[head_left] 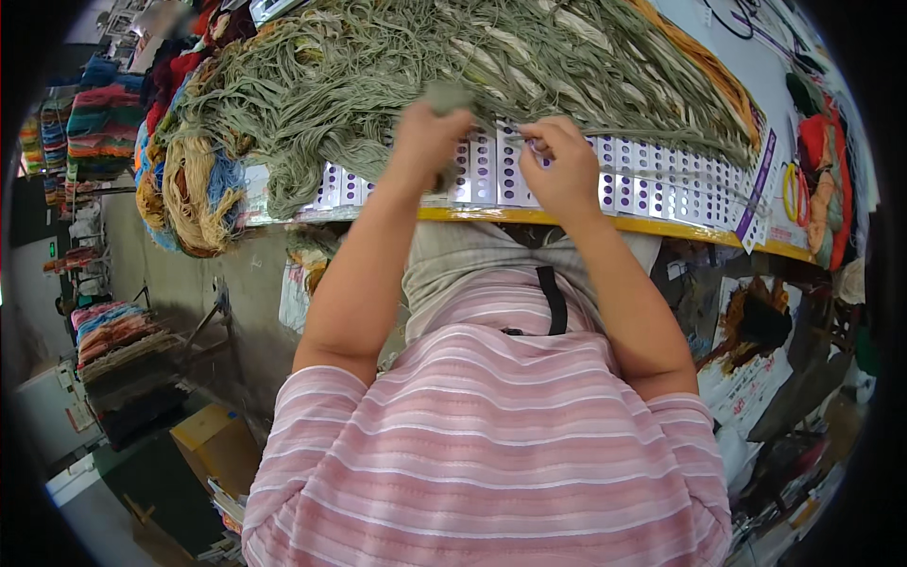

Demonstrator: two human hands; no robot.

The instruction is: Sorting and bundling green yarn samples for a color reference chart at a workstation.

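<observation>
A broad heap of grey-green yarn [368,85] covers the table, its strands fanning out toward the right. My left hand [425,142], smeared by motion, is closed round a bunch of this yarn at the heap's near side. A short way to the right, my right hand [564,168] has thumb and fingertips pinched together at the end of green strands that run between the two hands. Below both hands lie white cards punched with rows of holes [485,170], along the table's near edge. Some green strands lie across the cards to the right of my right hand.
A yellow strip [661,228] edges the table. Scissors with yellow and red handles [795,194] lie at the right, beside red and orange yarn [824,151]. Beige skeins [194,194] hang at the left corner. Shelves of coloured yarn [106,118] stand farther left.
</observation>
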